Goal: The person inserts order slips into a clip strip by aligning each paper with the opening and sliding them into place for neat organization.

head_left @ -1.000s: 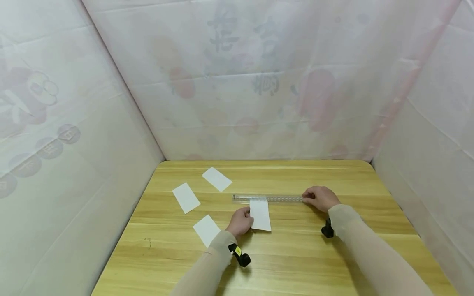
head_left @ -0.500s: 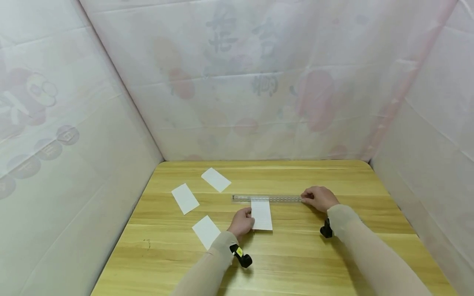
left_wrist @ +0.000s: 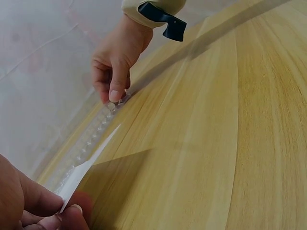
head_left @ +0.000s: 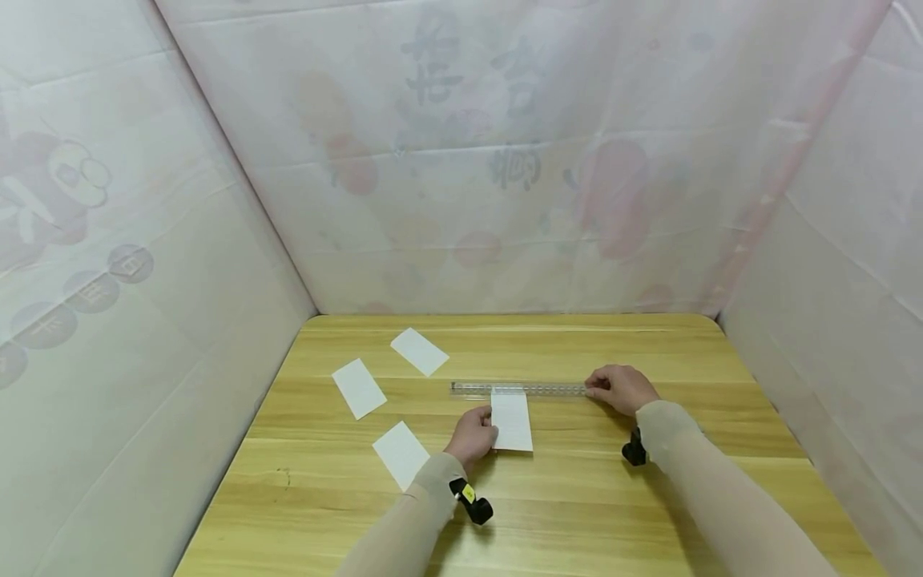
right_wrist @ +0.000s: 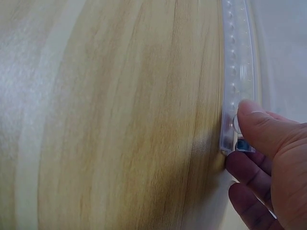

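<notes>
In the head view my left hand [head_left: 471, 437] pinches the left edge of a white paper card [head_left: 512, 423]. The far end of this card meets a long clear plastic strip [head_left: 555, 390] lying across the table, with a row of small round marks along it. My right hand [head_left: 622, 389] pinches the strip's right end between thumb and fingers. In the right wrist view the thumb [right_wrist: 261, 124] lies over the strip's end. Seen from the left wrist, the card [left_wrist: 79, 179] is tilted up from the table, its lower edge between thumb and fingertips.
Three more white cards lie on the left of the wooden table [head_left: 613, 513]: a back one [head_left: 420, 351], a middle one [head_left: 359, 389] and a front one [head_left: 401, 454] near my left wrist. Pale printed cloth walls [head_left: 461, 200] stand on three sides.
The card in my left hand has shifted very slightly to the right against the strip. My right hand still holds the strip's end; the view has drifted a little.
</notes>
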A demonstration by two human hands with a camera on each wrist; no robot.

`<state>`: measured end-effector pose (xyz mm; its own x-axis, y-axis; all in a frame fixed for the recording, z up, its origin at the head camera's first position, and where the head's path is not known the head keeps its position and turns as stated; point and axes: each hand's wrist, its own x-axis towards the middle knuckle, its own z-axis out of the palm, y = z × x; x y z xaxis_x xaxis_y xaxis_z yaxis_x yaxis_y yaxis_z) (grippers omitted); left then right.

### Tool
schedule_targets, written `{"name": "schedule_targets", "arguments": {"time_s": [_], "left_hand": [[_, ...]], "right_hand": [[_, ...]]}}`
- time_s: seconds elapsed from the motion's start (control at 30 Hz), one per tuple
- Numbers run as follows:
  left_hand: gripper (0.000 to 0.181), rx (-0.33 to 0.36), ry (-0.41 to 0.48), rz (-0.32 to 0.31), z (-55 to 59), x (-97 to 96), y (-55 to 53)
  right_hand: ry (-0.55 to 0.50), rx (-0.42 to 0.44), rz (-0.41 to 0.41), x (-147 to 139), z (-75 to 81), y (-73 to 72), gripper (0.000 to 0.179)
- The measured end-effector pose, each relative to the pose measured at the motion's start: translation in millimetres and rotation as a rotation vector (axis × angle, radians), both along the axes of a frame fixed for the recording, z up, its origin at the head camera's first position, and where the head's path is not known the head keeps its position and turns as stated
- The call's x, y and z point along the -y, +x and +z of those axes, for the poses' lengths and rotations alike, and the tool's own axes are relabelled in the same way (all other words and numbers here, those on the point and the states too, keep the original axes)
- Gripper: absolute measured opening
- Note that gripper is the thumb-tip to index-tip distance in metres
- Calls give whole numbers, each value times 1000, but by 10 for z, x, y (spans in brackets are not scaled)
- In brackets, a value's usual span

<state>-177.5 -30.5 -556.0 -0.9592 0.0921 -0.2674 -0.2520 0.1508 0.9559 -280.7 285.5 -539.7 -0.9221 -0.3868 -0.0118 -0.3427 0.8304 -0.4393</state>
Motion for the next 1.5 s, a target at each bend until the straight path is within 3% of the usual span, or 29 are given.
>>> {"name": "schedule_targets", "arguments": {"time_s": [1.5], "left_hand": [[58,-3,-11,-19,24,-149,-1]], "right_hand": [[-13,13,-18,34,21,34,16]]}}
